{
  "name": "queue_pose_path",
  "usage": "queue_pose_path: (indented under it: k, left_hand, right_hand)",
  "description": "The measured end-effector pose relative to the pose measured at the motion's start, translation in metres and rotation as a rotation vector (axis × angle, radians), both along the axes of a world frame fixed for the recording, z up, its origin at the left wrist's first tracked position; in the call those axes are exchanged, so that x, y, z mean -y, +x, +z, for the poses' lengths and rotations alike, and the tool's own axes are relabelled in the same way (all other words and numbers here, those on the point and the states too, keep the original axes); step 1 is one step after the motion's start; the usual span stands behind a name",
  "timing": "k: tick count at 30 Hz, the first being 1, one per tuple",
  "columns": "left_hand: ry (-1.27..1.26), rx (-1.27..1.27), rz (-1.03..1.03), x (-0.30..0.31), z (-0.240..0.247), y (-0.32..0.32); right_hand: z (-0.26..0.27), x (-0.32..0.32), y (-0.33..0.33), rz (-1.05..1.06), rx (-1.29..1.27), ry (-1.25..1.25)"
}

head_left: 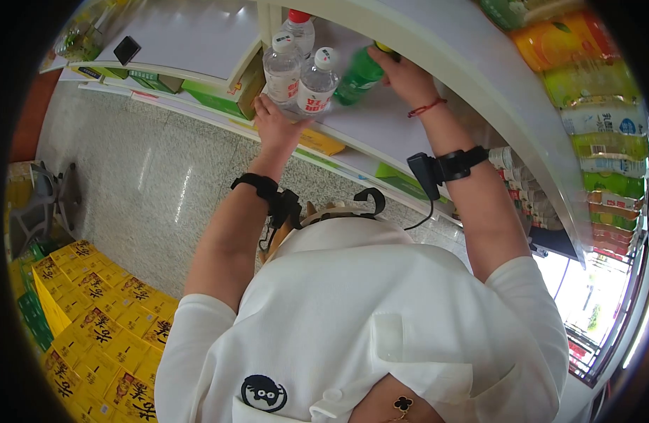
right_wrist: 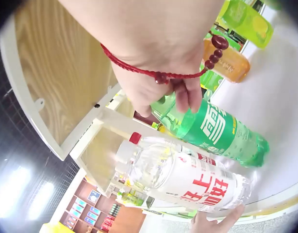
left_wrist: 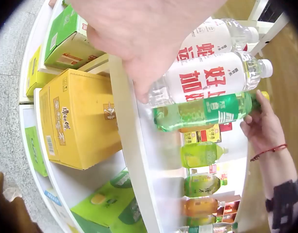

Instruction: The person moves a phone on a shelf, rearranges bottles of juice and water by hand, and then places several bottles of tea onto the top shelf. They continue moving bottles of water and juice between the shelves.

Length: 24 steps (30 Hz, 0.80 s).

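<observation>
My right hand (head_left: 409, 79) grips a green soda bottle (head_left: 358, 79) by its neck, just below the yellow cap. In the left wrist view the green bottle (left_wrist: 224, 110) stands right beside a clear water bottle (left_wrist: 212, 73) with a white cap and red lettering. My left hand (head_left: 276, 130) is low at the front of the white-capped bottles, its fingers extended along the base of one. The right wrist view shows left fingertips (right_wrist: 224, 224) against the bottom of a clear bottle (right_wrist: 197, 182). Behind them is another clear bottle with a red cap (head_left: 298, 17).
More drink bottles (left_wrist: 202, 155) line the same white shelf (left_wrist: 161, 170) beyond the green one. Below are a yellow carton (left_wrist: 81, 119) and green boxes (left_wrist: 107, 201). Stacked yellow cartons (head_left: 99, 324) stand on the floor at left. Packed bottles (head_left: 606, 120) fill the right side.
</observation>
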<state>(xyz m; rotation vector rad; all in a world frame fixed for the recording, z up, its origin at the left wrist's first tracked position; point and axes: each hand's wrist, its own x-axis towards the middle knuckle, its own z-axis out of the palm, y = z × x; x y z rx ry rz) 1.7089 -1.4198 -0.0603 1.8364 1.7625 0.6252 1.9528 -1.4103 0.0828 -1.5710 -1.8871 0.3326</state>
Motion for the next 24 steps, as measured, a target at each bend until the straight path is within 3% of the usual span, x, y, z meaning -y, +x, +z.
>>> queue_pose_path:
  k: [4,6,10,12,24]
  left_hand:
    - [0.004,0.003,-0.005,0.000,0.000,0.000]
    - [0.025,-0.006,0.001,-0.001,-0.002,0.001]
    - [0.016,-0.010,0.014,0.000,0.000,0.002]
    - [0.004,-0.011,0.017,-0.001,0.003,0.002]
    - [-0.013,0.008,0.021,-0.003,0.007,0.002]
  right_hand:
    - [0.004,-0.019,-0.026,0.215,0.047,0.244]
    - [0.015,-0.020,-0.039,0.094,-0.218,-0.004]
    - [0.020,-0.025,-0.042,0.117,-0.239,-0.082]
    - [0.023,-0.025,-0.045,0.038,-0.381,-0.217]
    - [0.023,-0.038,-0.051,0.150,-0.256,-0.146]
